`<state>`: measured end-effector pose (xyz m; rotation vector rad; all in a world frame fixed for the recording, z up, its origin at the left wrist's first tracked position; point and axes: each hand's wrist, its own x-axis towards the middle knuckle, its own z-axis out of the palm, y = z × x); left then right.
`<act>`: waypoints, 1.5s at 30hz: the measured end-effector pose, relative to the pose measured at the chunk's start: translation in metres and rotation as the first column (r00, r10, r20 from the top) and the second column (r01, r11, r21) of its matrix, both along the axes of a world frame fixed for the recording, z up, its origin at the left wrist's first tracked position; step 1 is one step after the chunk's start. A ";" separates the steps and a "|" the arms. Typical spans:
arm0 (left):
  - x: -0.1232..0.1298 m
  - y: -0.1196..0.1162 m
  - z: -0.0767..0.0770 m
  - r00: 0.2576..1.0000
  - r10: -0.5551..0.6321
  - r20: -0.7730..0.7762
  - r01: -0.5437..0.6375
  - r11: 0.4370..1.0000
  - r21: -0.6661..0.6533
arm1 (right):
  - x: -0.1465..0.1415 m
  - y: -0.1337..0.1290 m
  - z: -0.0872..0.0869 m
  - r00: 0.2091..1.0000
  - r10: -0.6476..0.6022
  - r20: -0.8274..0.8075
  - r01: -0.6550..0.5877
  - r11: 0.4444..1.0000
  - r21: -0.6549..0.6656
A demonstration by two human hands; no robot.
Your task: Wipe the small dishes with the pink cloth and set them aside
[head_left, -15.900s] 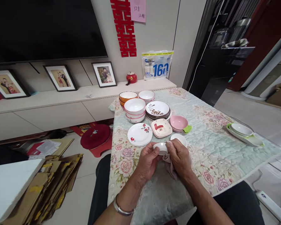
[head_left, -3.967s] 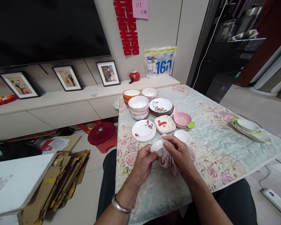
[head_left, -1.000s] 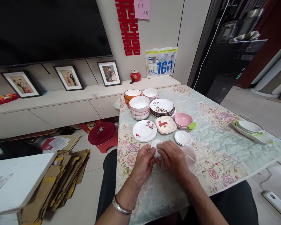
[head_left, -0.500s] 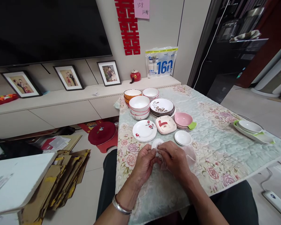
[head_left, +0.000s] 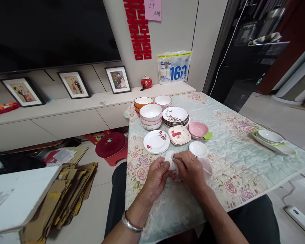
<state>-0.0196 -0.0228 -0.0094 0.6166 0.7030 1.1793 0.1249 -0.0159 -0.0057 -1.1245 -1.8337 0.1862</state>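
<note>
1. White dish (head_left: pixel 168 161): tilted in both hands, above near part of floral-covered desk (head_left: pixel 234 145).
2. Left hand (head_left: pixel 156 178): fingers grasping dish's left edge, thumb on its face.
3. Right hand (head_left: pixel 191 169): fingers bent, gripping dish's right side; pinkish cloth (head_left: pixel 178 177) bunched between hands.
4. Pale pink item (head_left: pixel 207 166) just beyond right hand, partly hidden; identity unclear.
5. Close beyond: small white bowls (head_left: pixel 198 148), red-flowered plates (head_left: pixel 156 141), squarish dishes (head_left: pixel 179 135), pink bowls (head_left: pixel 198 128).
6. Farther: brown-patterned plates (head_left: pixel 175 115), red-rimmed bowls (head_left: pixel 150 115).
</note>
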 end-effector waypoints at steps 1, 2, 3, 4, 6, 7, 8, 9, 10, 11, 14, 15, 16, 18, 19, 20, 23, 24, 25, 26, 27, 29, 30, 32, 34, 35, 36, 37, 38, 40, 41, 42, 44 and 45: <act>0.000 0.001 0.000 1.000 0.009 0.002 -0.009 1.000 -0.003 | 0.000 0.000 -0.001 0.999 -0.031 0.012 0.031 0.999 0.011; 0.000 0.001 -0.001 1.000 0.027 0.007 -0.027 1.000 -0.011 | 0.000 0.000 -0.001 0.999 -0.046 0.024 0.045 0.999 0.011; -0.001 0.002 -0.001 0.998 0.053 0.017 -0.052 0.998 -0.023 | -0.001 0.000 -0.002 0.999 -0.040 0.036 0.040 0.999 0.000; -0.001 0.003 -0.001 0.996 0.079 0.028 -0.078 0.996 -0.036 | -0.001 0.000 -0.002 0.999 -0.019 0.045 0.020 1.000 -0.017; -0.002 0.004 -0.001 0.992 0.114 0.045 -0.111 0.992 -0.060 | -0.002 0.000 -0.002 0.998 0.039 0.048 -0.036 0.998 -0.050; -0.002 0.004 -0.001 0.992 0.117 0.046 -0.114 0.991 -0.065 | -0.002 0.000 -0.002 0.998 0.051 0.042 -0.049 0.997 -0.060; -0.002 0.003 -0.001 0.993 0.111 0.041 -0.109 0.992 -0.065 | -0.002 0.000 -0.002 0.999 0.042 0.033 -0.040 0.997 -0.065; -0.001 0.002 0.000 0.994 0.101 0.032 -0.099 0.993 -0.062 | -0.002 0.001 -0.003 1.000 0.014 0.020 -0.013 0.998 -0.067; -0.001 0.002 0.001 0.995 0.092 0.025 -0.090 0.994 -0.058 | -0.001 0.002 -0.003 1.000 -0.028 0.004 0.028 0.997 -0.072; 0.000 0.001 0.001 0.996 0.085 0.021 -0.084 0.995 -0.055 | -0.001 0.002 -0.004 0.997 -0.078 -0.014 0.077 0.994 -0.083; 0.000 0.001 0.003 0.995 0.093 0.040 -0.090 0.994 -0.062 | 0.003 0.004 -0.007 0.975 -0.205 -0.089 0.189 0.969 -0.161; 0.000 0.002 0.003 0.993 0.104 0.053 -0.100 0.993 -0.070 | 0.004 0.005 -0.007 0.965 -0.233 -0.119 0.207 0.958 -0.198; 0.000 0.002 0.003 0.991 0.117 0.066 -0.112 0.991 -0.079 | 0.005 0.006 -0.008 0.956 -0.254 -0.149 0.215 0.947 -0.237; -0.001 0.004 0.002 0.987 0.131 0.089 -0.122 0.988 -0.098 | 0.007 0.007 -0.008 0.939 -0.267 -0.217 0.189 0.927 -0.325; -0.002 0.005 0.002 0.986 0.132 0.098 -0.121 0.987 -0.106 | 0.008 0.007 -0.008 0.930 -0.254 -0.264 0.145 0.916 -0.373; -0.002 0.005 0.001 0.985 0.132 0.108 -0.120 0.987 -0.112 | 0.009 0.008 -0.008 0.917 -0.230 -0.325 0.078 0.904 -0.420; -0.003 0.006 0.000 0.981 0.134 0.137 -0.118 0.985 -0.123 | 0.009 0.008 -0.007 0.824 -0.157 -0.544 -0.169 0.849 -0.501; -0.003 0.006 0.000 0.980 0.137 0.143 -0.119 0.985 -0.127 | 0.009 0.008 -0.006 0.785 -0.150 -0.601 -0.232 0.828 -0.510; -0.003 0.006 0.001 0.980 0.138 0.146 -0.118 0.984 -0.132 | 0.009 0.008 -0.005 0.751 -0.152 -0.643 -0.282 0.806 -0.520; -0.003 0.006 0.001 0.980 0.137 0.145 -0.117 0.984 -0.136 | 0.009 0.007 -0.004 0.721 -0.159 -0.674 -0.324 0.783 -0.531; -0.003 0.006 0.001 0.981 0.135 0.141 -0.115 0.984 -0.139 | 0.008 0.006 -0.002 0.695 -0.165 -0.700 -0.366 0.756 -0.542; -0.003 0.005 0.003 0.983 0.132 0.128 -0.114 0.984 -0.135 | 0.008 0.004 0.001 0.648 -0.164 -0.744 -0.456 0.699 -0.551; -0.003 0.005 0.003 0.984 0.128 0.121 -0.112 0.985 -0.128 | 0.007 0.003 0.002 0.628 -0.159 -0.761 -0.495 0.673 -0.549; -0.002 0.003 0.005 0.989 0.116 0.095 -0.105 0.988 -0.110 | 0.007 0.002 0.003 0.610 -0.152 -0.778 -0.531 0.650 -0.544; 0.000 0.001 0.007 0.993 0.106 0.051 -0.101 0.991 -0.093 | 0.007 0.001 0.003 0.630 -0.152 -0.762 -0.500 0.671 -0.548; 0.002 0.000 0.007 0.994 0.103 0.028 -0.100 0.991 -0.084 | 0.007 0.001 0.003 0.654 -0.151 -0.741 -0.465 0.692 -0.552; 0.003 -0.001 0.008 0.995 0.102 0.007 -0.101 0.992 -0.076 | 0.007 0.000 0.002 0.686 -0.147 -0.713 -0.422 0.718 -0.554; 0.005 -0.002 0.009 0.995 0.101 -0.008 -0.101 0.992 -0.070 | 0.006 0.000 0.002 0.722 -0.142 -0.678 -0.374 0.744 -0.554; 0.006 -0.003 0.009 0.995 0.095 -0.013 -0.096 0.993 -0.067 | 0.006 -0.001 0.002 0.758 -0.134 -0.639 -0.328 0.768 -0.550; 0.007 -0.004 0.008 0.997 0.078 -0.001 -0.077 0.994 -0.077 | 0.003 -0.002 0.004 0.818 -0.100 -0.567 -0.271 0.802 -0.532; 0.007 -0.004 0.007 0.998 0.069 0.011 -0.068 0.994 -0.085 | 0.002 -0.003 0.005 0.840 -0.068 -0.538 -0.269 0.810 -0.522; 0.006 -0.003 0.006 0.998 0.064 0.024 -0.062 0.994 -0.090 | 0.000 -0.004 0.006 0.858 -0.025 -0.513 -0.283 0.811 -0.512; 0.006 -0.002 0.004 0.997 0.069 0.037 -0.065 0.994 -0.087 | -0.003 -0.006 0.008 0.883 0.081 -0.463 -0.331 0.807 -0.490; 0.005 -0.002 0.004 0.997 0.075 0.035 -0.072 0.994 -0.083 | -0.004 -0.007 0.008 0.891 0.131 -0.434 -0.349 0.808 -0.474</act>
